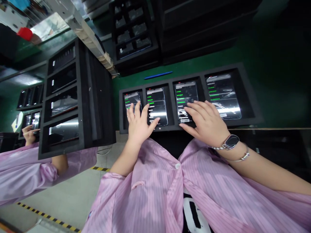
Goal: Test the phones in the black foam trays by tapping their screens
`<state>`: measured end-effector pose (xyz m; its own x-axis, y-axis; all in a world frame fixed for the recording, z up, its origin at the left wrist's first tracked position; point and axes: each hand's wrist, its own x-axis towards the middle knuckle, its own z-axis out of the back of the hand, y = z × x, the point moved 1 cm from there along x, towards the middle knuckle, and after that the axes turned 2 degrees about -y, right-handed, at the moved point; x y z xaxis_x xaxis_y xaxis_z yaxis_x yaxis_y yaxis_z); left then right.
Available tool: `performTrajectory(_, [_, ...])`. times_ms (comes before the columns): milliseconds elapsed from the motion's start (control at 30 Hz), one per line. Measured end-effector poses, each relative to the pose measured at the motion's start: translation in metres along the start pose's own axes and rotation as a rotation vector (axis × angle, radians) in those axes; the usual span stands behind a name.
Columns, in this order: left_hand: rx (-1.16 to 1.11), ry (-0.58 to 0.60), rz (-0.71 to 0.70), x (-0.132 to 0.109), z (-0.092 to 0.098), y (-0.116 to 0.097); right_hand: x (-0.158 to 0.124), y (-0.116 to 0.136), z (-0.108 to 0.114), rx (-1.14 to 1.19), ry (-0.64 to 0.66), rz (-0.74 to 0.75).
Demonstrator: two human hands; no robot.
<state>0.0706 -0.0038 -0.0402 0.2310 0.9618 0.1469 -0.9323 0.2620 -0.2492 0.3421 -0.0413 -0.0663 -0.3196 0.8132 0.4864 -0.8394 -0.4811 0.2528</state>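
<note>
The left hand [139, 122] lies flat with its fingers spread and pinches nothing. Its fingertips rest on the glass of the first phone [131, 98], and its thumb reaches sideways onto the lower part of the second phone [156, 103]. The right hand [206, 121] is also spread and flat. Its fingers cover the lower half of the third phone [186, 94], and nothing is gripped between them. Just outside this hand, on the little-finger side, lies the fourth phone [223, 95], which is untouched.

All four phones are thin, glossy slabs with rounded corners. Their dark screens show green lines of text and reflect white lamp light. Each one sits in its own rectangular pocket of a matte black foam tray [171, 105] with soft, thick walls, so a raised ridge stands between each phone and the next.

On the right wrist there is a wristwatch [231, 141] with a shiny dark face and a metal band.

Beyond the fingertips, past the far rim of the tray, a slim blue pen [158, 75] lies on the green table mat [267, 51], where there is open room. Close beside the left hand rises a tall stack of trays [97, 97], which leaves little room on that side. Past the stack, a co-worker's hand [28, 133] is over another tray.
</note>
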Motion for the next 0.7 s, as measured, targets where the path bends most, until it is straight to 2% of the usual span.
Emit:
performTrajectory(467, [0.004,0.036,-0.024,0.009,0.004,0.0,0.005,0.0,0.002,-0.026,-0.038,0.037])
performTrajectory(567, [-0.014,0.066,-0.062,0.025,0.015,0.0,0.006,-0.001,0.002,-0.011,-0.017,0.002])
performTrajectory(700, [-0.057,0.15,-0.178,0.065,0.029,0.004,0.005,-0.002,0.004,-0.004,-0.043,0.022])
